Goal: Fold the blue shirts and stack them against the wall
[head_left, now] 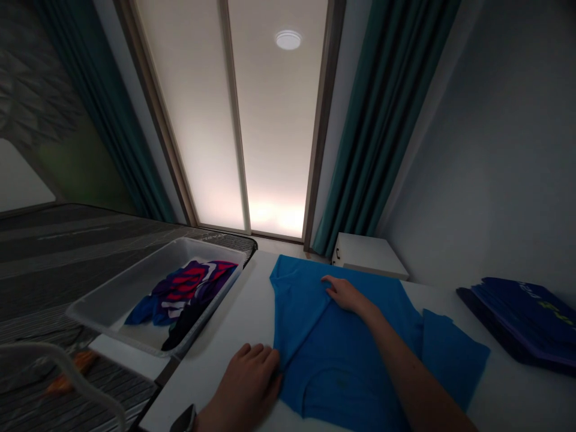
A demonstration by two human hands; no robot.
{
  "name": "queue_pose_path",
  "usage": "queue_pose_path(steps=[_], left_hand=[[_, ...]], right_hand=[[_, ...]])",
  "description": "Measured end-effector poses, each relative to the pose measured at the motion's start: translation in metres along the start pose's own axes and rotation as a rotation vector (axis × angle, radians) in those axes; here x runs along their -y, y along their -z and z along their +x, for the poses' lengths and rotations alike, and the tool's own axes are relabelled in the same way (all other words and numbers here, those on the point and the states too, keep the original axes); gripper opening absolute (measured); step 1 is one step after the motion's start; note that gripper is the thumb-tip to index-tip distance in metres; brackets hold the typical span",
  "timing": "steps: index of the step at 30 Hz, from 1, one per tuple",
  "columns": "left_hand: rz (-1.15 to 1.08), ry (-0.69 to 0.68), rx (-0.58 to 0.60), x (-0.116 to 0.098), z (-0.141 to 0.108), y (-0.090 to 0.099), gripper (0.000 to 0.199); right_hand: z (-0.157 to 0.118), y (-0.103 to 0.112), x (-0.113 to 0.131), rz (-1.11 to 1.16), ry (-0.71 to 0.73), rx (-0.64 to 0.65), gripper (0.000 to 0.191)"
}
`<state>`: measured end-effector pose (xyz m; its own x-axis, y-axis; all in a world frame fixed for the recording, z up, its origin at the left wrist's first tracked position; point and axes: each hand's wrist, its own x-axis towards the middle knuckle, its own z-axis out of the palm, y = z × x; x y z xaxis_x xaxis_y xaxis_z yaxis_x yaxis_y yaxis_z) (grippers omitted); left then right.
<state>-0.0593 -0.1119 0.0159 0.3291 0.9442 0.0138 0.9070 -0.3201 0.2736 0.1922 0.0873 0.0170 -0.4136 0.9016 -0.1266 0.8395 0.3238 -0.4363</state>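
A blue T-shirt [360, 342] lies spread on the white table, its neckline toward me and its left side folded inward. My left hand [249, 381] rests at the shirt's left edge, fingers curled around the fabric near the shoulder. Over the folded part, my right hand [344, 292] touches the cloth with its index finger stretched out and the other fingers bent. One sleeve sticks out at the right. A dark watch [183, 419] is on my left wrist.
A translucent bin [108, 330] with crumpled colourful clothes [191, 288] stands left of the table [216, 360]. Folded dark blue clothes [526, 318] are stacked at the right. A white cabinet [369, 255] stands behind, by teal curtains.
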Motion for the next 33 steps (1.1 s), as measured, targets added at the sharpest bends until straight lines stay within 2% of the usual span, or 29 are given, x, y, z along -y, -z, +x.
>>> queue_pose_path(steps=[8, 13, 15, 18, 20, 22, 27, 30, 33], left_hand=[[0.023, -0.108, 0.031, 0.010, -0.012, -0.008, 0.009], [-0.047, -0.167, 0.026, 0.020, -0.016, -0.002, 0.011], [-0.127, -0.120, -0.036, 0.027, -0.013, 0.004, 0.019], [-0.212, -0.010, -0.200, 0.035, 0.000, 0.013, 0.027], [-0.193, -0.002, -0.259, 0.034, 0.013, 0.015, 0.032], [-0.124, -0.042, -0.269, 0.028, 0.028, 0.011, 0.041], [0.091, -0.132, -0.196, 0.013, 0.051, -0.013, 0.055], [0.147, -0.129, -0.132, 0.013, 0.051, -0.024, 0.061], [0.160, -0.134, -0.113, 0.015, 0.046, -0.026, 0.065]], right_hand=[[0.003, -0.001, -0.003, -0.007, 0.017, -0.015, 0.038], [0.003, 0.000, -0.002, -0.103, 0.007, -0.007, 0.040], [0.001, 0.001, 0.001, -0.168, -0.006, -0.040, 0.040], [-0.001, 0.002, 0.014, -0.239, -0.014, -0.138, 0.041], [-0.003, -0.002, 0.028, -0.264, 0.046, -0.196, 0.041], [-0.004, -0.010, 0.042, -0.269, 0.141, -0.223, 0.041], [-0.007, -0.038, 0.063, -0.254, 0.329, -0.174, 0.052], [-0.007, -0.051, 0.061, -0.246, 0.312, -0.087, 0.061], [-0.007, -0.056, 0.056, -0.245, 0.260, -0.015, 0.065]])
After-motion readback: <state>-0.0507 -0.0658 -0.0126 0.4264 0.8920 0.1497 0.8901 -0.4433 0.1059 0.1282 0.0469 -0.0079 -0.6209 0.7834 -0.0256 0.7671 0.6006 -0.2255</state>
